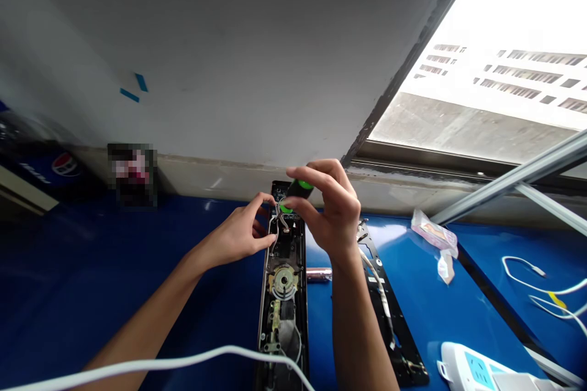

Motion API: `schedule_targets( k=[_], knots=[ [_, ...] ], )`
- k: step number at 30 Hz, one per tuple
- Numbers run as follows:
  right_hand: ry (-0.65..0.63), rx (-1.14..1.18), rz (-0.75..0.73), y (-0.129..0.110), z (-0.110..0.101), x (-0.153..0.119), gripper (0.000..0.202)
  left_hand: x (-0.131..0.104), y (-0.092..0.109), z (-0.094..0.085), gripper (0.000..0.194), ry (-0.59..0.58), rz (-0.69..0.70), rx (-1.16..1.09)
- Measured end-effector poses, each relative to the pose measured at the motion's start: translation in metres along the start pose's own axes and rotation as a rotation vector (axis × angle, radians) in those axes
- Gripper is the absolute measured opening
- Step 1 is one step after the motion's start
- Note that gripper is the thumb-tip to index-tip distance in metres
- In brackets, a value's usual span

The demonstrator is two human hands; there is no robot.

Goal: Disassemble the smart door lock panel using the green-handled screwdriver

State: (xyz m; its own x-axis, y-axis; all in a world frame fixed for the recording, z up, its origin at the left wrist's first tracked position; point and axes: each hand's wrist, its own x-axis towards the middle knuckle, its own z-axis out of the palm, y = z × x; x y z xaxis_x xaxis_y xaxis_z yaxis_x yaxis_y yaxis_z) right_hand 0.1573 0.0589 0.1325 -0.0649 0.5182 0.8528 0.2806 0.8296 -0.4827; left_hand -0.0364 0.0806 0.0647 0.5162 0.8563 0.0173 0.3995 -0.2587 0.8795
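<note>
A long black device housing (pixel 284 281) lies open on the blue table, with a circuit board at its far end, wires and a round metal part inside. My right hand (pixel 328 204) grips a green and black screwdriver (pixel 299 189) over the circuit board; its tip is hidden. At the housing's left edge, my left hand (pixel 250 226) touches the thin wires (pixel 277 220) with thumb and fingers apart. To the right, partly behind my right forearm, a black panel (pixel 389 311) carries a pale cable.
A white power strip (pixel 465 366) sits at the lower right. Beyond it are a white cable (pixel 545 296) and a plastic packet (pixel 433 233). Another white cable (pixel 197 359) crosses the foreground. A reddish cylinder (pixel 318 275) lies between housing and panel. Wall and window stand behind.
</note>
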Motion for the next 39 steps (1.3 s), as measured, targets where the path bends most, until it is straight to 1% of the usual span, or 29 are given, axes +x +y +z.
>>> schedule_targets(
  k=[3,4,6,8,10,12,14,15,16,18,20,21,23,25,27,28,30,32,33,35,37,39],
  knots=[
    [-0.105,0.088,0.039,-0.0015,-0.0006,0.0003,0.038,-0.0002,0.0009,-0.0004,0.053,-0.008,0.002,-0.004],
    [-0.12,0.116,0.049,-0.0021,-0.0005,0.0002,0.039,-0.0003,0.0008,-0.0005,0.053,-0.008,0.003,-0.002],
    [-0.089,0.112,0.041,-0.0029,0.0001,0.0,0.036,-0.0002,0.0001,-0.0006,0.057,0.0,0.002,0.001],
    [-0.015,0.043,0.01,-0.003,0.0008,0.0002,0.031,-0.0001,-0.001,-0.0006,0.059,0.007,0.0,0.002],
    [0.006,-0.027,-0.004,-0.0027,0.0009,0.0004,0.027,0.0002,-0.0016,-0.0005,0.058,0.005,0.001,-0.003],
    [-0.051,-0.036,0.02,-0.0021,0.0003,0.0004,0.028,0.0004,-0.0016,-0.0004,0.056,0.003,0.011,-0.012],
    [-0.129,0.015,0.045,-0.0015,-0.0004,0.0001,0.038,0.0004,-0.0011,-0.0001,0.056,0.001,0.018,-0.026],
    [-0.143,0.049,0.045,-0.0011,-0.0006,-0.0002,0.039,0.0004,-0.0008,0.0001,0.056,0.004,0.018,-0.033],
    [-0.134,0.074,0.036,-0.0008,-0.0006,-0.0005,0.038,0.0003,-0.0006,0.0003,0.058,0.008,0.014,-0.036],
    [-0.074,0.079,0.015,-0.0003,-0.0003,-0.0009,0.033,0.0001,-0.0001,0.0004,0.061,0.015,0.003,-0.034],
    [-0.005,0.03,0.002,-0.0004,-0.0002,-0.0009,0.03,-0.0001,0.0003,0.0001,0.062,0.016,-0.006,-0.022],
    [0.004,0.004,0.005,-0.0007,-0.0004,-0.0008,0.029,-0.0002,0.0004,-0.0001,0.061,0.013,-0.009,-0.017],
    [-0.04,-0.01,0.022,-0.0015,-0.0014,-0.0004,0.027,-0.0002,0.0003,-0.0005,0.058,0.007,-0.007,-0.012],
    [-0.127,0.038,0.029,-0.0025,-0.0023,-0.0001,0.035,-0.0002,0.0,-0.0005,0.056,0.003,0.001,-0.018],
    [-0.164,0.09,0.031,-0.003,-0.0025,-0.0001,0.038,-0.0001,-0.0005,-0.0002,0.058,0.004,0.007,-0.031],
    [-0.152,0.095,0.026,-0.0031,-0.0021,-0.0003,0.036,-0.0001,-0.0007,0.0,0.059,0.007,0.008,-0.035],
    [-0.087,0.056,0.024,-0.0032,-0.001,-0.0006,0.031,0.0001,-0.0011,0.0004,0.062,0.011,0.005,-0.036],
    [-0.016,-0.011,0.01,-0.0035,-0.0001,-0.0008,0.029,0.0002,-0.0012,0.0005,0.061,0.017,-0.001,-0.027],
    [-0.004,-0.036,0.003,-0.0038,-0.0001,-0.0008,0.028,0.0004,-0.0012,0.0004,0.06,0.019,-0.004,-0.024],
    [-0.045,-0.032,0.012,-0.0048,-0.001,-0.0008,0.027,0.0005,-0.0008,0.0002,0.058,0.018,-0.003,-0.028],
    [-0.138,0.032,0.036,-0.0057,-0.0026,-0.001,0.036,0.0004,-0.0002,0.0002,0.057,0.014,0.006,-0.043],
    [-0.179,0.07,0.042,-0.006,-0.0037,-0.0013,0.039,0.0002,0.0003,0.0004,0.059,0.015,0.009,-0.053]
  ],
)
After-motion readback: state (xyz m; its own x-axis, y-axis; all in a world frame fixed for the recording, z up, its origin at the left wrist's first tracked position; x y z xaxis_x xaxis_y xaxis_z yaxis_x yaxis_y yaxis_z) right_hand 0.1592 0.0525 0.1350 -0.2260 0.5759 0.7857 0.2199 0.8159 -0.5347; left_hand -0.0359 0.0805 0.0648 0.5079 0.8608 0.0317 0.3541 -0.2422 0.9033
